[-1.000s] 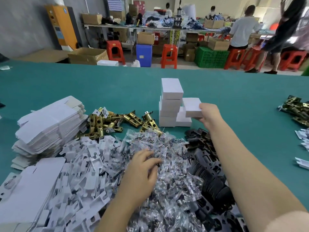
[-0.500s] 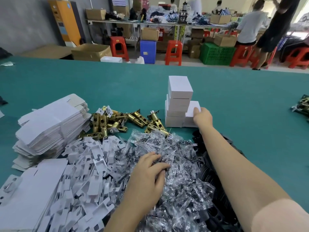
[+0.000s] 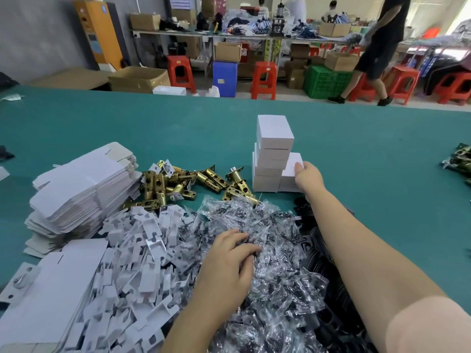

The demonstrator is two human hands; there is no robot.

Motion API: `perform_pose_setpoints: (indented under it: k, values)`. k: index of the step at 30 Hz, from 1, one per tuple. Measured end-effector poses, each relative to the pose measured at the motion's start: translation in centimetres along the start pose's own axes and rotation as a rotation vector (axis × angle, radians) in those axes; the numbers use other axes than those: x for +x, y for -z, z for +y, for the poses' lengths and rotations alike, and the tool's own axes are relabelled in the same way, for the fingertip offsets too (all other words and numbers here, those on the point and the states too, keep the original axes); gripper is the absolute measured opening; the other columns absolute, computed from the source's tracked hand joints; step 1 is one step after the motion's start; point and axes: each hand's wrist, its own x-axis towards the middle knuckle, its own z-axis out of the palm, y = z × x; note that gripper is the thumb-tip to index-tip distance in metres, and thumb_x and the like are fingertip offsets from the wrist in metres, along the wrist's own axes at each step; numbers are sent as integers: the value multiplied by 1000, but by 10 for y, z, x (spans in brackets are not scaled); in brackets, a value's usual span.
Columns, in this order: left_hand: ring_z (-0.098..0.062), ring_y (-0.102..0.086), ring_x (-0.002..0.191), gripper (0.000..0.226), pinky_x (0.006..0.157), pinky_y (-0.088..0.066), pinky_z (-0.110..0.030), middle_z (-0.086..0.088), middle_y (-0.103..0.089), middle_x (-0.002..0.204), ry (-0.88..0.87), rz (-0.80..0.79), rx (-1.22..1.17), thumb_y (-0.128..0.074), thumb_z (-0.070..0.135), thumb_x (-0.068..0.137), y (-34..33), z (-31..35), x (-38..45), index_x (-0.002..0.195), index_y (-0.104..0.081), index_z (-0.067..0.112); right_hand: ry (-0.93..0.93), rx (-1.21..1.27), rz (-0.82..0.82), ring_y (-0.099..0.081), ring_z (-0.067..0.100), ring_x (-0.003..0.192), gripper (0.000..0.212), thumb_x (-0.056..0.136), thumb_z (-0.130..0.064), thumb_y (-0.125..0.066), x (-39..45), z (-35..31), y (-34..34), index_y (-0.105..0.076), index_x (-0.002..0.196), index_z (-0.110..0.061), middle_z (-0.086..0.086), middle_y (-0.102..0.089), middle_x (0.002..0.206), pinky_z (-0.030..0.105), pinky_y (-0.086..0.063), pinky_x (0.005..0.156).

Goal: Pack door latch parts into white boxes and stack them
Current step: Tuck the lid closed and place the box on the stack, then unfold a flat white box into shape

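Note:
A tall stack of closed white boxes (image 3: 274,154) stands on the green table (image 3: 369,159). Beside it on the right is a lower stack, and my right hand (image 3: 307,178) grips its top white box (image 3: 293,165), which rests on the box below. My left hand (image 3: 229,258) lies on a heap of clear plastic screw bags (image 3: 275,250), fingers curled into the bags. Brass door latches (image 3: 183,182) lie in a pile left of the stacks.
Flat unfolded white cartons (image 3: 81,187) are piled at the left, with white cardboard inserts (image 3: 132,263) in front of them. Black parts (image 3: 328,289) lie under my right arm. More bagged latches (image 3: 458,159) sit at the right edge. A person (image 3: 377,49) walks behind the table.
My right hand carried the white box down from beside the tall stack and set it on the lower stack to the right. My left hand stayed on the screw bags.

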Motion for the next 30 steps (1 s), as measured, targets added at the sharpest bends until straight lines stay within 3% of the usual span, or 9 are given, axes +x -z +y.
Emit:
perform_pose_setpoints:
  k: [3, 9, 14, 18, 20, 23, 25, 28, 30]
  values:
    - [11, -19, 133, 30, 119, -9, -24, 33, -37, 132, 2, -5, 2, -53, 30, 102, -1, -1, 1, 125, -63, 46, -16, 84, 148, -42, 35, 144, 52, 111, -32, -35, -8, -6, 5, -35, 157, -7, 15, -42, 159, 44, -36, 116]
    - [4, -26, 137, 29, 122, -15, -28, 24, -47, 139, 4, -5, -28, -53, 29, 102, 1, 0, 2, 125, -65, 42, 151, 354, 442, -49, 19, 132, 36, 107, -25, -44, -77, -43, 38, -53, 140, -16, 4, -52, 144, 27, -34, 104]
    - [1, -34, 132, 26, 118, -22, -26, 21, -52, 135, -7, 11, -34, -56, 27, 101, 2, 1, 3, 123, -68, 37, 496, 72, 34, -55, -7, 98, 27, 105, -32, -44, -213, -35, 8, -63, 124, -28, -27, -57, 106, 21, -45, 89]
    - [-1, -49, 116, 28, 107, -39, -23, 14, -62, 126, 37, 74, -136, -56, 18, 101, 4, 0, 7, 124, -69, 26, 582, -210, -96, -50, 6, 126, 35, 108, -33, -41, -283, 20, -25, -58, 137, -23, -13, -58, 131, 27, -40, 112]
    - [-4, -56, 108, 28, 99, -44, -22, 10, -67, 118, 76, 130, -162, -53, 12, 101, 6, 1, 11, 119, -72, 23, 563, -321, -100, -37, 14, 146, 42, 110, -31, -38, -293, 43, -32, -49, 149, -18, -4, -49, 152, 25, -19, 126]
    - [2, -56, 93, 27, 82, -43, -11, 11, -68, 108, 119, 178, -164, -50, 12, 102, 8, 5, 18, 113, -72, 23, 558, -345, -70, -22, 13, 155, 46, 110, -30, -39, -296, 53, -35, -46, 153, -16, -1, -39, 162, 15, 1, 120]
    - [6, -56, 87, 26, 74, -40, -5, 13, -66, 104, 136, 226, -155, -50, 14, 102, 10, 9, 25, 113, -72, 23, 573, -331, -63, -24, 14, 154, 45, 109, -28, -42, -296, 53, -36, -49, 151, -15, 0, -42, 160, 15, 2, 120]
    - [-5, -61, 85, 27, 72, -49, -18, 11, -69, 103, 124, 276, -141, -48, 16, 102, 15, 18, 35, 115, -71, 23, 581, -324, -49, -26, 14, 154, 43, 108, -26, -44, -296, 54, -37, -53, 149, -15, 0, -45, 158, 19, -3, 122]
    - [-3, -57, 78, 28, 64, -44, -18, 10, -69, 99, 76, 296, -60, -47, 17, 102, 19, 21, 41, 115, -71, 24, 577, -316, -53, -26, 14, 154, 42, 108, -25, -44, -296, 56, -37, -54, 148, -15, 0, -46, 158, 19, -4, 122]
